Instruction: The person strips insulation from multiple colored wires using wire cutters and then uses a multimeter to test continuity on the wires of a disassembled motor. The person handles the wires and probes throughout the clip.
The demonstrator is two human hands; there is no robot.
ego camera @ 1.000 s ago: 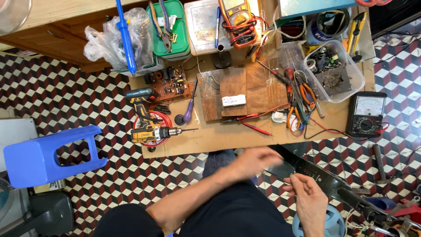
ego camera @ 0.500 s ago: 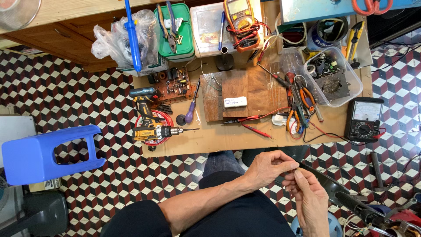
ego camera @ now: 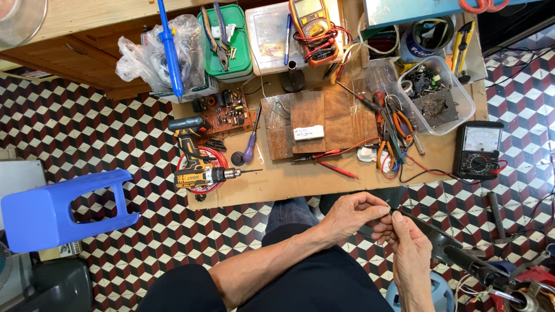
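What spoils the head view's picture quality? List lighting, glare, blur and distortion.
Head view: even, soft light with faint shadows; glare on the analog meter face; wide-angle bending at the edges; left hand and right hand sharp, the tiny dark item pinched between them too small to resolve.

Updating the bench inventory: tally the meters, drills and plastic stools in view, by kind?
Multimeters: 2, an orange handheld digital multimeter and a black analogue needle multimeter
Cordless drills: 1, a yellow-and-black cordless drill
Stools: 1, a blue plastic stool
Total: 4
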